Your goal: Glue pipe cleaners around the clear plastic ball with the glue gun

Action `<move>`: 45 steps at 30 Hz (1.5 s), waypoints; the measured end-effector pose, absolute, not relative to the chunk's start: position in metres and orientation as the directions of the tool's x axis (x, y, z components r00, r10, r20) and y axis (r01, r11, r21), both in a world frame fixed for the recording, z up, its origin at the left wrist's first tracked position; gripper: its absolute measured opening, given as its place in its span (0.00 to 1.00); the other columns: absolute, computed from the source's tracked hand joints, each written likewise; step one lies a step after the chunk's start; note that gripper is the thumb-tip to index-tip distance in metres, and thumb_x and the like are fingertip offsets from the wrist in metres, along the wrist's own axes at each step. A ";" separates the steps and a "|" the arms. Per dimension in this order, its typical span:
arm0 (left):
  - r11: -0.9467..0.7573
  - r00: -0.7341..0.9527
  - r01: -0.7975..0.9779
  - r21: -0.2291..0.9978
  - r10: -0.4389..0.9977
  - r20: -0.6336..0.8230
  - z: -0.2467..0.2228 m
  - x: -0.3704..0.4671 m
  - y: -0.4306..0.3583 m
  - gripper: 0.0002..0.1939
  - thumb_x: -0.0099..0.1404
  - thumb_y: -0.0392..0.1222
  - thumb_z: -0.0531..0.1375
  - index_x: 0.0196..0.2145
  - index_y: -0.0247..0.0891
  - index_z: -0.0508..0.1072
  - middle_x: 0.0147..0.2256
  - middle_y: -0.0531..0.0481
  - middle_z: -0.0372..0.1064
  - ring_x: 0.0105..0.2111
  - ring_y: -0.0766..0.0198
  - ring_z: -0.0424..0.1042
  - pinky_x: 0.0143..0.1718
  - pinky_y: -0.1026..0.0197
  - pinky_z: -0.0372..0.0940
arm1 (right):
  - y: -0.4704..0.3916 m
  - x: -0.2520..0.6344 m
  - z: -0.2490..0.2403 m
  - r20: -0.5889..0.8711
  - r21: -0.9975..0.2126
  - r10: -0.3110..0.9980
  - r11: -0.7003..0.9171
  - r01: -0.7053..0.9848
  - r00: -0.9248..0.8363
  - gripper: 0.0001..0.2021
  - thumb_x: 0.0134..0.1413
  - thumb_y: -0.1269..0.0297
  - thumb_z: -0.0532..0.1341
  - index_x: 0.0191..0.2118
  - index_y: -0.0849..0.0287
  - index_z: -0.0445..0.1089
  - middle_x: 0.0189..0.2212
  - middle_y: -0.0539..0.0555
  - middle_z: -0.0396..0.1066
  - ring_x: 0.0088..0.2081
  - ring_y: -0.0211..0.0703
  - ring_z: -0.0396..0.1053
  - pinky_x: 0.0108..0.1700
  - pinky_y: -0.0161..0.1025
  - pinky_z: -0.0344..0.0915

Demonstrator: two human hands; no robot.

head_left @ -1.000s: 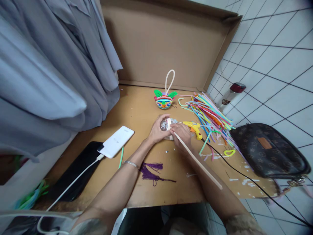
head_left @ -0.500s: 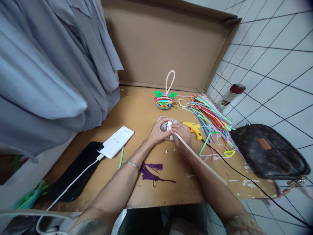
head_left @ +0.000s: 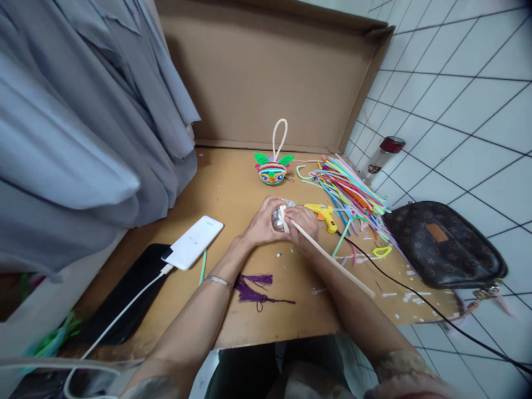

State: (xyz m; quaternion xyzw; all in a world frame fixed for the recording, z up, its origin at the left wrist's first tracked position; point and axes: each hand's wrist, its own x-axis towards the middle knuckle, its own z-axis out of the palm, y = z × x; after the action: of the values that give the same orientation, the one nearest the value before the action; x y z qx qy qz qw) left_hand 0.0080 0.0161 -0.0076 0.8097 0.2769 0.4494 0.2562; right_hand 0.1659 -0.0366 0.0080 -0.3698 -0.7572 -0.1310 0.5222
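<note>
While the translucent ball [head_left: 276, 220] is cupped by the left hand [head_left: 260, 225], the cream strip [head_left: 328, 255] is pinched against it by the right hand [head_left: 305, 223], its long axis slanting from those fingertips along the right forearm [head_left: 359, 310].

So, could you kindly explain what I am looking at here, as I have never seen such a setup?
There is no machine: a person works with two bare hands. One camera, worn on the head, looks forward and down, so the arms reach in from below. The left hand grips a shiny rounded piece with a white band around it; the right hand holds a pale strip at it. Fingers partly hide the piece. On the table lie a yellow glue gun, colored strips and purple tassels, with a colorful ornament behind. A white device is at the left, a dark bag at the right.
</note>
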 end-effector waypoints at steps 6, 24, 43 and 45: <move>-0.735 0.360 0.262 0.626 0.676 0.643 -0.009 0.013 0.012 0.36 0.45 0.41 0.71 0.51 0.39 0.65 0.53 0.40 0.64 0.57 0.48 0.67 0.61 0.46 0.62 | -0.039 0.162 0.009 0.867 -0.243 0.474 0.669 0.702 -0.152 0.10 0.69 0.65 0.51 0.38 0.55 0.69 0.37 0.57 0.77 0.43 0.45 0.74 0.48 0.44 0.69; -0.487 0.176 0.140 0.862 0.869 0.462 -0.007 0.023 -0.011 0.34 0.42 0.42 0.71 0.48 0.39 0.67 0.46 0.46 0.67 0.46 0.56 0.71 0.52 0.54 0.67 | -0.042 0.162 0.010 0.853 -0.216 0.474 0.701 0.679 -0.218 0.13 0.68 0.60 0.52 0.48 0.59 0.70 0.44 0.59 0.75 0.48 0.47 0.72 0.51 0.45 0.67; -0.236 0.211 -0.127 0.963 0.943 0.259 -0.005 0.021 -0.008 0.41 0.39 0.46 0.74 0.50 0.37 0.65 0.44 0.47 0.70 0.44 0.57 0.72 0.48 0.58 0.68 | -0.032 0.229 0.009 0.243 -0.159 0.820 -0.493 0.855 0.518 0.30 0.56 0.44 0.59 0.49 0.71 0.71 0.46 0.71 0.73 0.46 0.59 0.74 0.43 0.45 0.67; -0.250 0.209 -0.102 0.963 0.941 0.266 -0.003 0.021 -0.008 0.40 0.38 0.45 0.74 0.49 0.36 0.66 0.44 0.47 0.70 0.45 0.57 0.71 0.50 0.57 0.67 | -0.030 0.231 0.008 0.252 -0.170 0.815 -0.494 0.853 0.522 0.28 0.57 0.46 0.58 0.49 0.71 0.72 0.45 0.70 0.74 0.45 0.58 0.74 0.42 0.44 0.67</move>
State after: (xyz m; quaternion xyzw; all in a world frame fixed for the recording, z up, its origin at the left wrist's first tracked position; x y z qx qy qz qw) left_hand 0.0210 -0.0084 -0.0028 0.5946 0.3526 0.5209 0.5008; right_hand 0.2307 -0.0299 0.0084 -0.8614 -0.4841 -0.0691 0.1373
